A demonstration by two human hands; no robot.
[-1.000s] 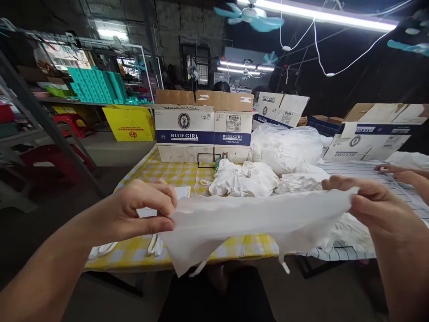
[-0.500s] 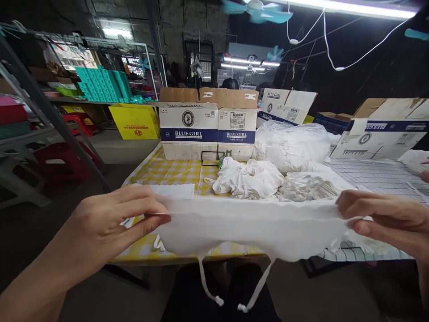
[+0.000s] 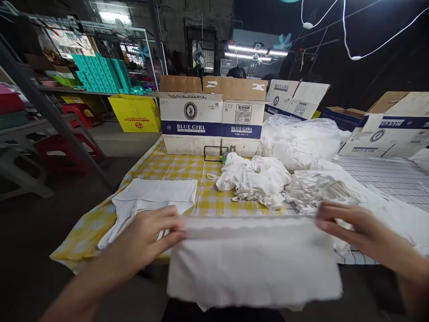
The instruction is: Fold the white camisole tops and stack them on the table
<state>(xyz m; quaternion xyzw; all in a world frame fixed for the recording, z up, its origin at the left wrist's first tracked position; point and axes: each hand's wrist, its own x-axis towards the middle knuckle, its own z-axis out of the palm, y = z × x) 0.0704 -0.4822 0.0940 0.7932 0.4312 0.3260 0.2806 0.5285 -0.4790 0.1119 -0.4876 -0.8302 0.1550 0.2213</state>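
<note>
A white strappy top (image 3: pixel 254 259) hangs stretched out in front of me, above the table's front edge and my lap. My left hand (image 3: pixel 164 228) pinches its upper left corner between thumb and fingers. At the upper right corner my right hand (image 3: pixel 342 221) grips the same edge, somewhat blurred by motion. The cloth falls straight down from a taut top band; its straps are out of sight. Another white top (image 3: pixel 161 193) lies flat on the table to the left, straps pointing toward me, partly behind my left hand.
A yellow checked cloth (image 3: pixel 181 165) covers the table. Beyond my hands lie a crumpled heap of white garments (image 3: pixel 254 179), a folded stack (image 3: pixel 321 188) and a clear bag (image 3: pixel 298 138). A cardboard box (image 3: pixel 191 112) stands behind, near a black wire stand (image 3: pixel 212 154).
The top has turned from tilted, with two straps dangling, to hanging with its broad cloth down. Both hands have moved lower and closer together. The flat top at left is now more exposed.
</note>
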